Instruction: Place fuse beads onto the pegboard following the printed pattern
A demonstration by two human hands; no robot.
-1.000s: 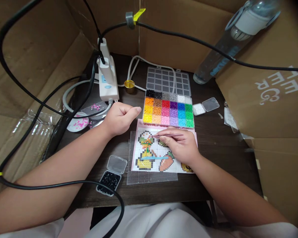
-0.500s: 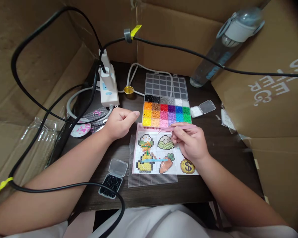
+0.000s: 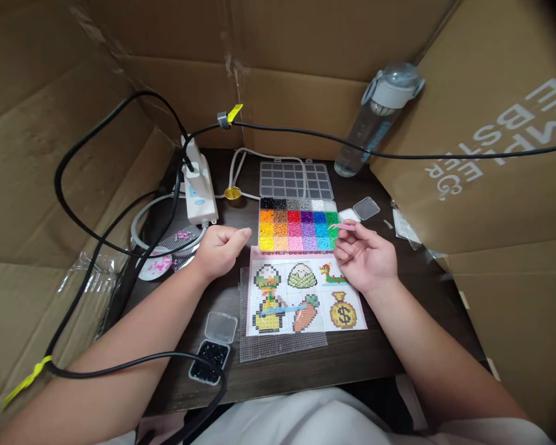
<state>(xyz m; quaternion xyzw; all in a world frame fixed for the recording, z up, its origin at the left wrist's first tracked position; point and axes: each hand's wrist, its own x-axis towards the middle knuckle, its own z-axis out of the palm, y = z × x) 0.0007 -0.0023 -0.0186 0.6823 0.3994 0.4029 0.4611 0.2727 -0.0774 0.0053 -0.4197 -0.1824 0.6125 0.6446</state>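
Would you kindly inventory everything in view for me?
Tweezers: 1, pink, right hand
Bead box: 1, multicoloured, centre
Pattern sheet: 1, mainly white, centre
Pegboard: 1, clear, overlapping sheet
Small cases: 2, clear, front-left and right
Cup: 1, gold, rear left
Dish: 1, white, left
Packet: 1, whitish, right
Power strip: 1, white, rear left
Bottle: 1, clear, rear right
Cables: several, black and white, mostly left
Table: 1, dark, underneath
Cardboard: several panels, brown, around table
Left hand: 1, bare, left
Right hand: 1, bare, right
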